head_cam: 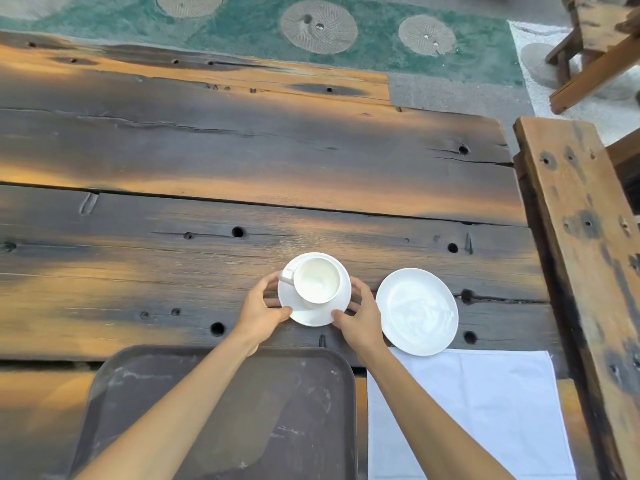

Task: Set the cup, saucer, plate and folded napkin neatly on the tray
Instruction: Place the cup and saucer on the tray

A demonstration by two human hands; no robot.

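Observation:
A white cup (317,280) stands on a white saucer (311,315), its handle pointing to the upper left. My left hand (261,311) grips the saucer's left rim and my right hand (360,315) grips its right rim. Just right of them a white plate (417,311) lies on the wooden table (242,161). A white napkin (485,410) lies spread flat at the near right, under the plate's near edge. The dark brown tray (311,393) sits at the near edge, below my forearms, with nothing on it.
A wooden bench (581,237) runs along the table's right side. Beyond the table's far edge lies green ground with round stone slabs (318,26), and another wooden seat (595,46) stands at the top right.

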